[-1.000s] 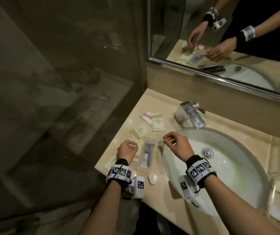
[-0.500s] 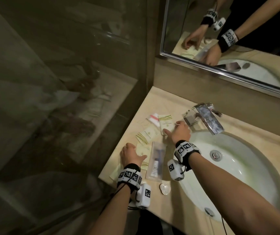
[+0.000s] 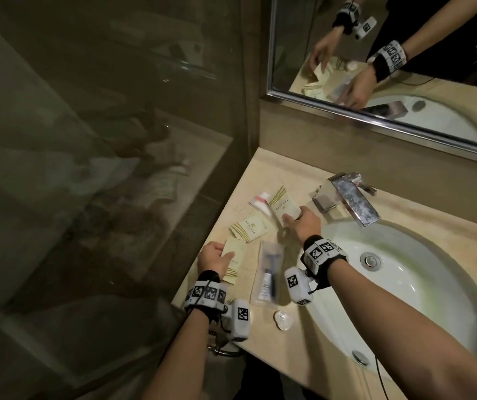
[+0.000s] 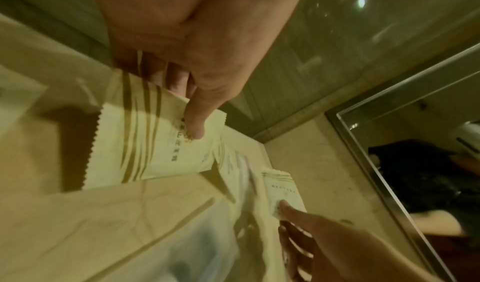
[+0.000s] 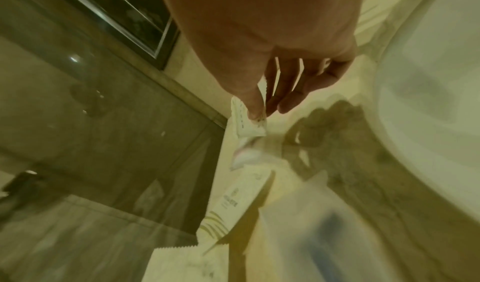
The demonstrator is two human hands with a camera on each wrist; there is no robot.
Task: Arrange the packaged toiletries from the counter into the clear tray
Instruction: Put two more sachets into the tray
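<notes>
Several cream packets with gold stripes lie on the beige counter left of the sink. My left hand point(image 3: 222, 255) holds the nearest cream packet point(image 3: 235, 262) by its left edge, with the thumb on top of that packet point(image 4: 155, 146). My right hand point(image 3: 292, 218) pinches the far cream packet point(image 3: 283, 207) between thumb and fingers, and this far packet point(image 5: 248, 123) is tilted up off the counter. A third cream packet point(image 3: 249, 230) lies between them. A clear toothbrush packet point(image 3: 269, 272) lies beside my right wrist. No clear tray is plainly in view.
A white and red sachet point(image 3: 260, 199) lies at the back, and a small round wrapped soap point(image 3: 283, 320) sits near the front edge. The chrome faucet point(image 3: 352, 200) and white basin point(image 3: 404, 284) are to the right. A glass partition point(image 3: 116, 168) bounds the counter's left.
My right hand moved from the basin rim to the far packet and took hold of it. My left hand slid onto the nearest packet and grasped its edge.
</notes>
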